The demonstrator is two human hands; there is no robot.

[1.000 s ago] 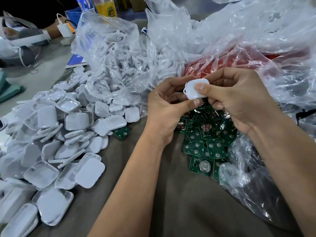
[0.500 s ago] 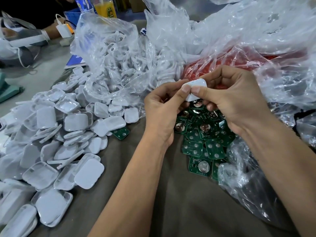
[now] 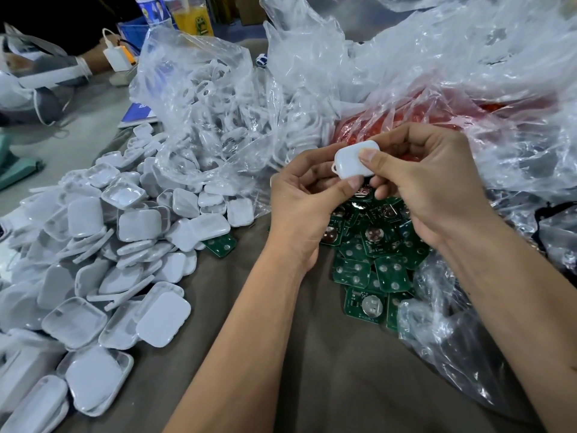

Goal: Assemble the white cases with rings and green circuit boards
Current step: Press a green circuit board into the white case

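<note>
Centrally, both hands' grip, left hand [image 3: 299,207] and right hand [image 3: 427,189], pinching white case [image 3: 352,162], clear bag [image 3: 212,110] of white rings behind, green circuit boards [image 3: 368,260] on grey tabletop [image 3: 327,370].

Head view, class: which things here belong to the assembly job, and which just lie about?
Job: white case held by left hand and right hand; case halves; green boards; bagged rings.
Lying about: juice bottle; white charger.

Small assembly workshop: heaps of white case shells [image 3: 93,245], loose green circuit boards [image 3: 371,270], bulk plastic bags [image 3: 421,73].
</note>
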